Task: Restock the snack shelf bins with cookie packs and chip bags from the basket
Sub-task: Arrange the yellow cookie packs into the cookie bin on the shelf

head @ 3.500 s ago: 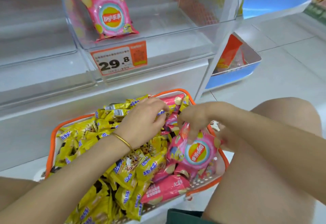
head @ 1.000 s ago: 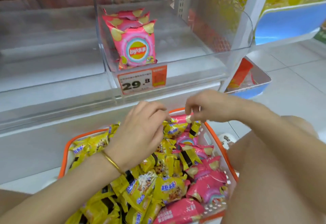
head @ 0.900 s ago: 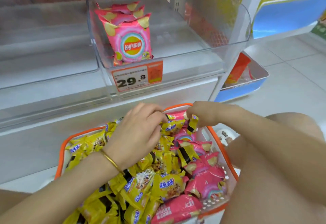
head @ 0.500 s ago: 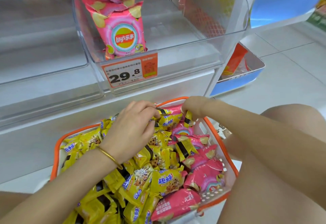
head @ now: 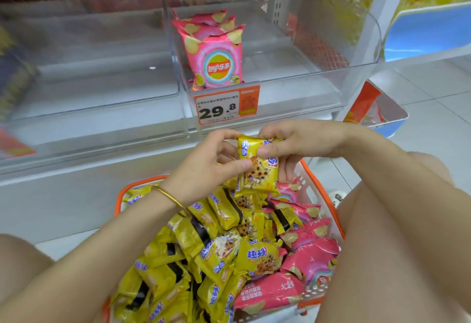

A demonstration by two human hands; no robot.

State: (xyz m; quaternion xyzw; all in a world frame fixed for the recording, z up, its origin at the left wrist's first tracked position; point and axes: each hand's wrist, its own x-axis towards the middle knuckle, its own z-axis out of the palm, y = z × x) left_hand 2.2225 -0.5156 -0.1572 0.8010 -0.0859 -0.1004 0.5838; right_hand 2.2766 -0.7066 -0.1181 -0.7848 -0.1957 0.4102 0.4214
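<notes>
From the head camera, both hands are raised just above the basket (head: pixel 321 195) and closed on a yellow cookie pack (head: pixel 258 170). The left hand (head: pixel 204 170) pinches its left edge between thumb and fingers. The right hand (head: pixel 305 142) grips the top right corner, with its lower fingers behind the wrapper. A second pack may be stacked behind the first; the overlapping wrappers make that hard to tell.

The pack hangs upright in front of the shelf, below the price tag (head: pixel 226 105), clear of the heap and not yet in any bin. The basket below is piled with more cookie packs (head: pixel 216 246) on the left and pink chip bags (head: pixel 308 259) on the right.

On the shelf, the right clear bin (head: pixel 367 37) holds a short row of pink chip bags (head: pixel 216 52) standing upright. The left clear bin (head: pixel 96 108) appears to hold nothing, so the cookies likely belong there.

To do this well, I would square the pack in both hands so its printed face looks outward. I would then carry it left over the bin's front lip and stand it at the back, leaving room for a tidy row. The slick wrapper could slip, so a firm hold on the sealed edges would help.
</notes>
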